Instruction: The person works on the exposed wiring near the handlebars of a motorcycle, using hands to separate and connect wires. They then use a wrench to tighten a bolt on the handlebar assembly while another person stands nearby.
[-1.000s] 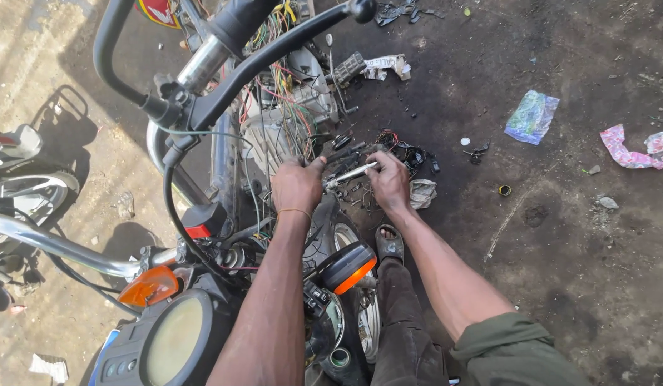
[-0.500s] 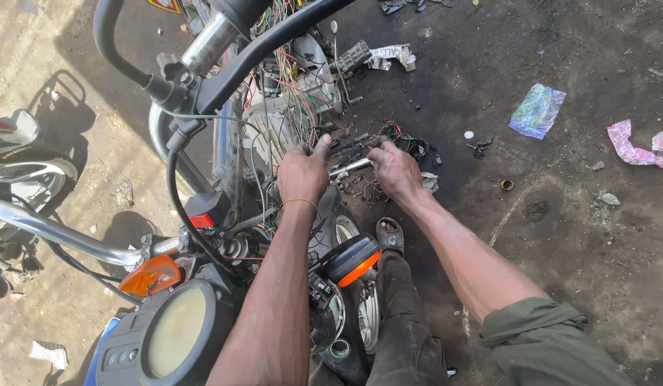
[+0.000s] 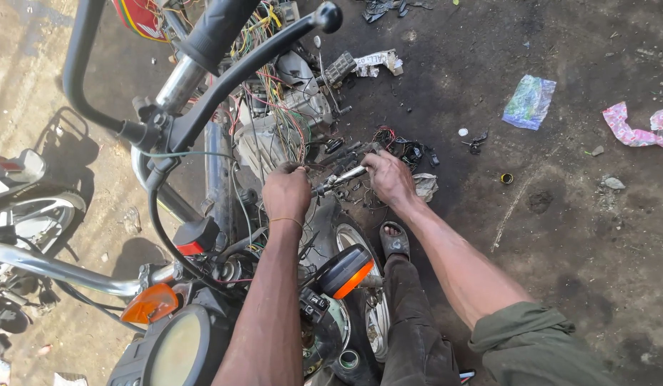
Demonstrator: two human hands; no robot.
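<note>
Oil-dark dirt ground lies under a stripped motorcycle seen from above, with scraps of litter scattered about. Both hands meet low beside the front of the machine. The left hand is curled into a fist at the tangle of coloured wires hanging from the frame; whether it pinches a wire or a small part, I cannot tell. The right hand is closed around the far end of a slim metal tool, whose shaft runs between the two hands towards the left one.

Judging by the scene, the job looks mid-way: the wiring is bared and loose, small parts lie on the ground just beyond the right hand, and nothing appears reassembled yet.

Both arms reach forward and down, the left nearly straight, the right bent at the elbow with a rolled green sleeve. Close under the arms sit an orange turn signal, the front wheel and a sandalled foot. Nearer the viewer is the round gauge; up and to the left runs the handlebar with its black lever. Well to the right lie a plastic wrapper and a pink scrap.
</note>
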